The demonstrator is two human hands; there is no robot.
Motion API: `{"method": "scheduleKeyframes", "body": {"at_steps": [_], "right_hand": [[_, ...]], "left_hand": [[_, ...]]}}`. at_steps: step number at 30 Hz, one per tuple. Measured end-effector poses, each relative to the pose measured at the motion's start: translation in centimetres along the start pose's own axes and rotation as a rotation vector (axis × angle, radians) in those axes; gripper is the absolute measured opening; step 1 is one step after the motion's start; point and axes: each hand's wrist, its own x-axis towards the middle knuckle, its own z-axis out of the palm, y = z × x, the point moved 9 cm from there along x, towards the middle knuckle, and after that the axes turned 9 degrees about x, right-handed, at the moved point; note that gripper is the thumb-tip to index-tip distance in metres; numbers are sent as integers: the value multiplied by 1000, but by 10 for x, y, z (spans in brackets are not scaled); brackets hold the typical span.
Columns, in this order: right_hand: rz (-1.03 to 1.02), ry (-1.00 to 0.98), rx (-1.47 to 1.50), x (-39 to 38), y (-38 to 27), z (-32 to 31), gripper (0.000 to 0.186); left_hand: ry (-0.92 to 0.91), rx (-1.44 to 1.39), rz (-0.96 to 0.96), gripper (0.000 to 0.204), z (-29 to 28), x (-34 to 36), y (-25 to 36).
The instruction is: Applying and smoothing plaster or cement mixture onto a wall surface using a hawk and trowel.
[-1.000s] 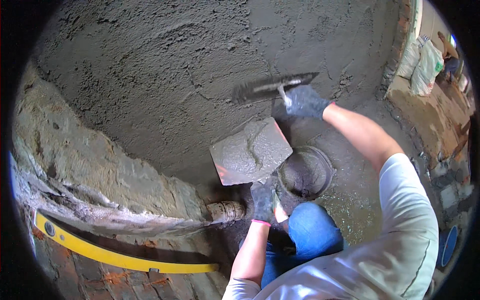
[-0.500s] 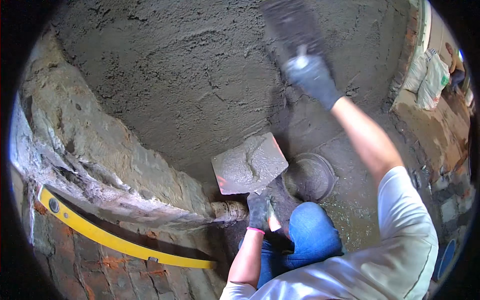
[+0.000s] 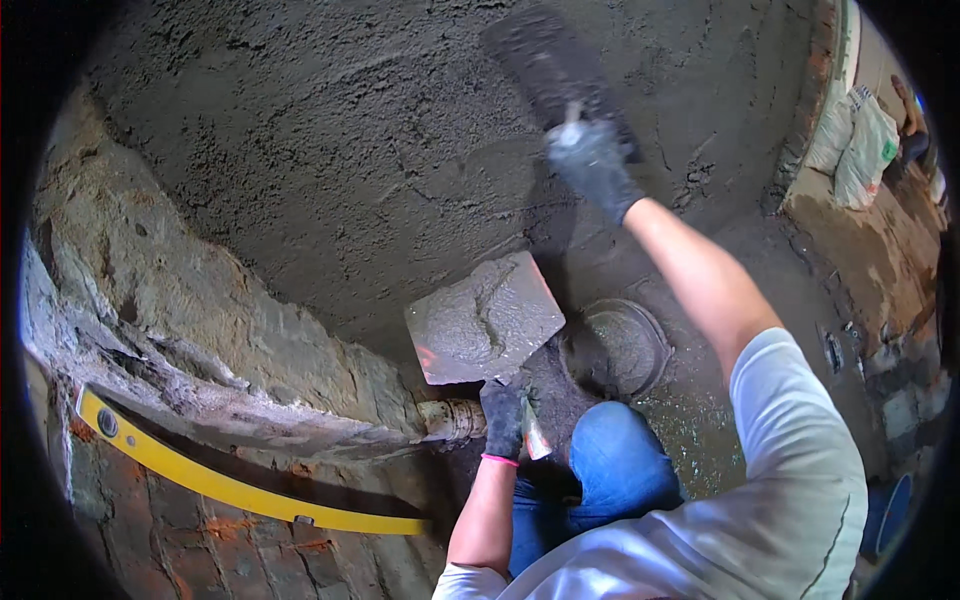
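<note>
Fingers (image 3: 590, 150) of the right hand, closed on the trowel (image 3: 550, 65), have swept it up the wall (image 3: 300, 150) toward twelve o'clock, spreading mortar, while the left hand (image 3: 503, 418) grips the mortar board (image 3: 485, 318) at six o'clock.

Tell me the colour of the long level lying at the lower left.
Yellow. The level shows clearly in the head view, resting along the brick ledge.

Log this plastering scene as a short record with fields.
left hand: gloved, grips the handle under the mortar board, which carries wet mortar
right hand: gloved, presses a trowel flat to the plastered wall
floor: round bucket beside the knee
lower left: yellow spirit level on brick
</note>
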Motion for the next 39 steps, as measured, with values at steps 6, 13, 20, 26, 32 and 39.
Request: {"method": "scheduleKeyframes", "body": {"at_steps": [6,13,20,26,32,39], "right_hand": [[527,82,1530,-48,62,50,11],[979,-30,2381,-60,21,68,55],[844,-53,1881,1,142,45,20],[589,-237,1358,-32,118,-36,25],[104,-722,599,-105,-21,-75,44],[-127,-768,621,-147,-30,-57,41]], "left_hand": [[57,-2,3,5,-27,3,-29],[0,-50,-25,9,-15,-5,-28],[34,305,204,12,-31,2,-27],[-50,73,-52,19,2,-6,-1],[-99,342,370,24,11,17,36],[-225,1276,902,31,57,-7,96]]}}
